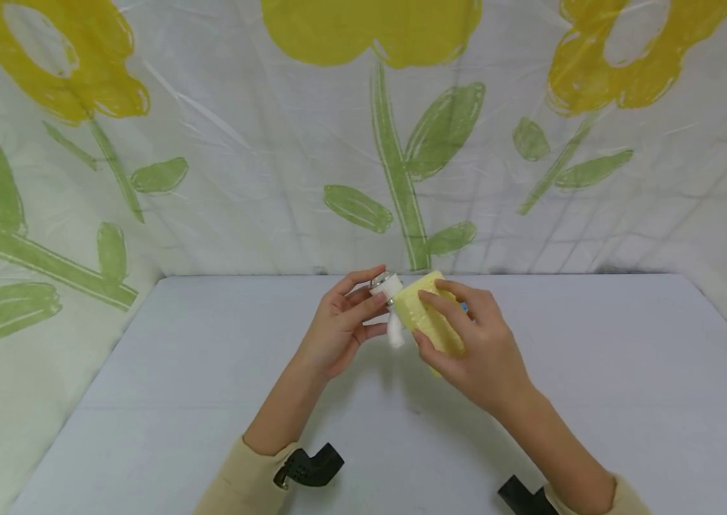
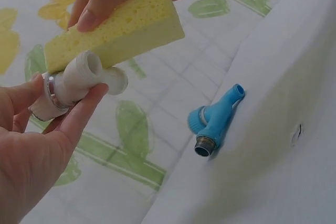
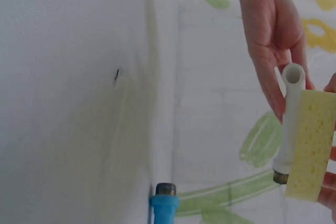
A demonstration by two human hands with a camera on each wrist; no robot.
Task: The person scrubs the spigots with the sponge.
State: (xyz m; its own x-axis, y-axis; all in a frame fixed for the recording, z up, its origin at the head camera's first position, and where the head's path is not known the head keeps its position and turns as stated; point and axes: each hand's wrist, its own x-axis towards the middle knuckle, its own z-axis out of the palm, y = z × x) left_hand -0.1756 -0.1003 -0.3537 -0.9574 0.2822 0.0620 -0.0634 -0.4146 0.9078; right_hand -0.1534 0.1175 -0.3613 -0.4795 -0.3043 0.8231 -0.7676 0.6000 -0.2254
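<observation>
While the left hand (image 1: 339, 325) pinches the white pipe fitting (image 2: 79, 81) above the table (image 1: 196, 357) and the right hand (image 1: 484, 350) grips the yellow sponge (image 2: 126, 35) against it, pressing too hard could twist the fitting loose and drop it.

Left forearm (image 1: 290, 402) slants in from the near left, right forearm (image 1: 559, 436) from the near right (its bare stretch shows longer), both angled inward so the hands sit near each other, raised, far of the elbows. Left hand (image 1: 344, 322) is in a pinch grip, palm partly showing, left thumb (image 1: 368, 309) reaching right across from left index finger (image 1: 358, 277) on the far side. Right hand (image 1: 482, 347) grips too, back turned mostly up, right thumb (image 1: 426, 348) nearer, right fingers (image 1: 452, 307) bent leftward on the far side.
</observation>
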